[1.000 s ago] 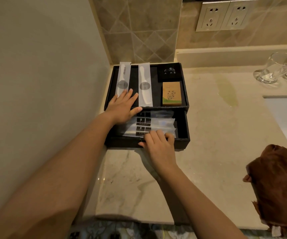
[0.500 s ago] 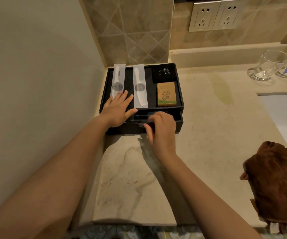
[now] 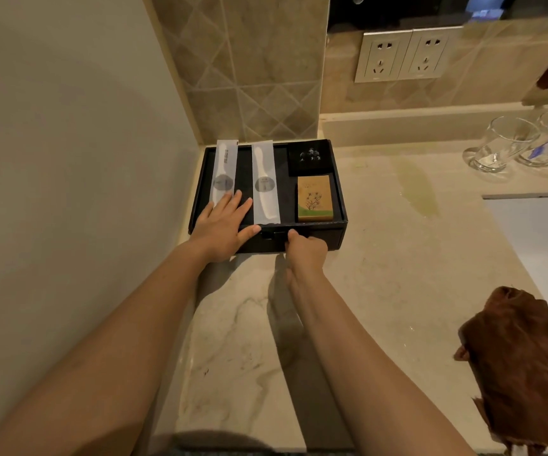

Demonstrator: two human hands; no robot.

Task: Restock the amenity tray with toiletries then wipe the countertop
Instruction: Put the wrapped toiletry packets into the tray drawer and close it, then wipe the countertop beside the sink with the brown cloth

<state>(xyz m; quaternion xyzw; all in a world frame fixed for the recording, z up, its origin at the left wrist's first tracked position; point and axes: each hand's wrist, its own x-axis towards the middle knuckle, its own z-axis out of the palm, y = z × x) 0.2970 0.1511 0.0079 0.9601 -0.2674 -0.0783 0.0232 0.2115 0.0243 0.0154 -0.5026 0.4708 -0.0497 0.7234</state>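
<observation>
Here the black amenity tray (image 3: pixel 338 192) sits in the far left corner of the counter (image 3: pixel 381 274), pushed up against the side wall and the tiled backsplash. Its top level holds two white packets — the left packet (image 3: pixel 224 169) and the right packet (image 3: pixel 265 182) — lying side by side and running front to back, each with a pale comb-like shape inside. At the tray's far right corner lies a small black box (image 3: pixel 310 158), and just in front of it, touching or nearly so, an orange soap box (image 3: pixel 315 199) with a flower print.

The left hand (image 3: pixel 223 227) lies flat and spread on the tray's front left part, fingertips over the near end of the left packet, thumb stretched along the front rim. The right hand (image 3: pixel 305 250) is curled against the tray's front face, where the drawer front (image 3: pixel 332 240) sits flush; its fingers are closed around something small at the middle of that face, though what exactly they pinch I cannot tell.

A crumpled brown cloth (image 3: pixel 519 366) lies on the counter's near right edge, well apart from the tray. Two clear glasses (image 3: pixel 509 143) stand at the far right, beside the white sink basin (image 3: pixel 542 238). Two wall sockets (image 3: pixel 404 55) sit above the counter's back ledge.
</observation>
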